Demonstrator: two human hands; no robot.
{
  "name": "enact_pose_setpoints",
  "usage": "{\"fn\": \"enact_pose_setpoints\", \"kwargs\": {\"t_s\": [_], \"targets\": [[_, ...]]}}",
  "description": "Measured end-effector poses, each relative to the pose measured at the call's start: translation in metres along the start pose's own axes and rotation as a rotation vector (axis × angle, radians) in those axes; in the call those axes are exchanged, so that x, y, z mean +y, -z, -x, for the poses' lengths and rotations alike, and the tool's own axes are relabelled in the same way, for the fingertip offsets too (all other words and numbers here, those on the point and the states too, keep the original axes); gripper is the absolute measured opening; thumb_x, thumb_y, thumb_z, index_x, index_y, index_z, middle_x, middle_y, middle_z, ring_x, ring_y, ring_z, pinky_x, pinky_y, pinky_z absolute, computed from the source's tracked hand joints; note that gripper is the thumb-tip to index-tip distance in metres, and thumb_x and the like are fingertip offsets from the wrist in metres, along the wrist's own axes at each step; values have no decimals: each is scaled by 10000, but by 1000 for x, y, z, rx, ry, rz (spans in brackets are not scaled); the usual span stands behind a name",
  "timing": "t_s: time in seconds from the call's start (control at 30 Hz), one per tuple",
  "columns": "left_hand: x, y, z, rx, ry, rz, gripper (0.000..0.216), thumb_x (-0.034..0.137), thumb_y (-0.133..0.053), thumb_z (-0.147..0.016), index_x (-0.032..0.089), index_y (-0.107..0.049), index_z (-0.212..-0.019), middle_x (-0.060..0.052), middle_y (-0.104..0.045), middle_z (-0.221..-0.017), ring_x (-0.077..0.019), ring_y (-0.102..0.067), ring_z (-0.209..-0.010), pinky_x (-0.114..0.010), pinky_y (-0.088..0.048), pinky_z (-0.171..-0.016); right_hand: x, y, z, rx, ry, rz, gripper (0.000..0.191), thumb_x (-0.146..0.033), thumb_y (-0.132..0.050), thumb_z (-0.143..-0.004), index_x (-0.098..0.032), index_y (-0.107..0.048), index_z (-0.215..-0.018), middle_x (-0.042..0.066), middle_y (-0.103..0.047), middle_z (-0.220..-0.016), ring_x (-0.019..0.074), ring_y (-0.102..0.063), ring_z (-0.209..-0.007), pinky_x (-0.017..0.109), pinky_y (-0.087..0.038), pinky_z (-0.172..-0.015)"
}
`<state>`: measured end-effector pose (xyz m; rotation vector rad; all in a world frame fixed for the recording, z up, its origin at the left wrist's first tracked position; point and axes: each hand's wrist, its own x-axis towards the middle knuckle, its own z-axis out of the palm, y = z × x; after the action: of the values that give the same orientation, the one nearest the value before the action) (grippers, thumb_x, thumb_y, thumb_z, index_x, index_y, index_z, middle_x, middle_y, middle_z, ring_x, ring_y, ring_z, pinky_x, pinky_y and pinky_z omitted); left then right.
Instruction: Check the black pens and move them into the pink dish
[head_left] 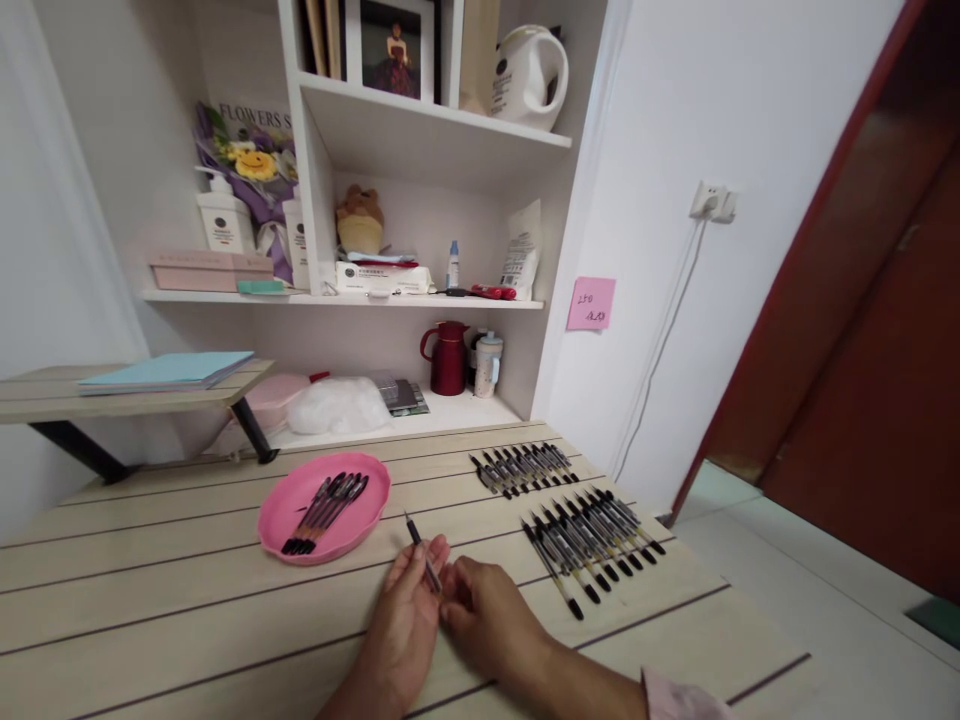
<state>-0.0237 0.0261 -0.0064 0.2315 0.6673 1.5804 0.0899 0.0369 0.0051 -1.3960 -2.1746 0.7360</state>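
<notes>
Watching through the head cam here, I've got both hands close together low in the middle of the view, over the table [187, 610]. The left hand [405, 600] is closed around a pen [417, 541], thumb on one side and fingers behind it, with the pen tilted so its bare tip points up and away, a bit to the left. The right hand [491, 612] is curled right at the pen's near end, thumb and fingers bunched up there. I honestly can't tell whether those fingers are clamped on the pen or only touching it, since that end is mostly hidden.

Off to the left sits a pink plate [279, 505] with a small bunch of pens [334, 510] lying side by side in it, black ends toward me. Over on the right I've got two batches laid out on the tabletop: a far row [525, 468], and a near row [592, 537] slanted with tips away and black ends closer to me. The held pen is between the plate and the near row. Behind all that, a red jug [448, 360] stands beside a cup [488, 365], and there's a pink note [591, 304] on the wall.
</notes>
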Motion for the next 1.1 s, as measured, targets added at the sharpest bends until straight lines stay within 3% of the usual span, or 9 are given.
{"fn": "enact_pose_setpoints", "kwargs": {"t_s": [0.13,0.33,0.47,0.77,0.9,1.03,1.1], "targets": [[1,2,-6,-4,16,-14,109,150,-536,-797,160,-587,-892,-127,-641,-1029,-213,-589,-1025,-369,-447,-919,3,7,-16,15,51,176,146,-121,-499,-723,-155,-595,-828,54,-671,-788,146,-591,-709,218,-351,-605],[1,9,-12,4,79,-108,236,244,-529,-809,161,-564,-1026,-152,-585,-1165,-235,-539,-1105,-411,-378,-988,14,36,-64,123,-208,508,215,-230,-529,-830,-99,-579,-992,91,-612,-960,179,-588,-854,303,-456,-737],[0,11,-13,-23,84,-153,254,247,-538,-800,154,-561,-1035,-165,-593,-1151,-257,-545,-1095,-431,-371,-988,12,42,-74,164,-242,544,350,-313,-538,-832,-116,-512,-1120,104,-533,-1122,202,-554,-954,380,-475,-796],[2,10,-9,-45,100,-152,240,218,-535,-789,146,-564,-1016,-151,-622,-1081,-247,-571,-1053,-395,-408,-949,12,49,-82,169,-248,574,343,-310,-540,-831,-123,-515,-1117,101,-534,-1120,199,-554,-954,374,-474,-795],[2,7,-13,-65,77,-348,273,186,-588,-742,135,-567,-1010,-153,-612,-1098,-238,-546,-1083,-349,-430,-914,16,54,-64,131,-218,566,251,-253,-527,-831,-96,-573,-1021,124,-610,-989,205,-587,-905,307,-455,-757],[0,-10,-42,9,58,-808,347,115,-618,-671,116,-566,-1014,-162,-605,-1124,-257,-568,-1042,-365,-451,-869,19,50,-14,17,-67,517,205,-222,-462,-819,-122,-627,-887,126,-664,-856,222,-619,-826,271,-416,-675],[-1,-24,-63,26,24,-874,372,106,-612,-656,117,-569,-1025,-156,-597,-1156,-264,-554,-1062,-376,-433,-889,23,46,13,0,-44,479,208,-216,-443,-813,-144,-637,-833,109,-674,-828,210,-627,-792,252,-401,-643]]}}
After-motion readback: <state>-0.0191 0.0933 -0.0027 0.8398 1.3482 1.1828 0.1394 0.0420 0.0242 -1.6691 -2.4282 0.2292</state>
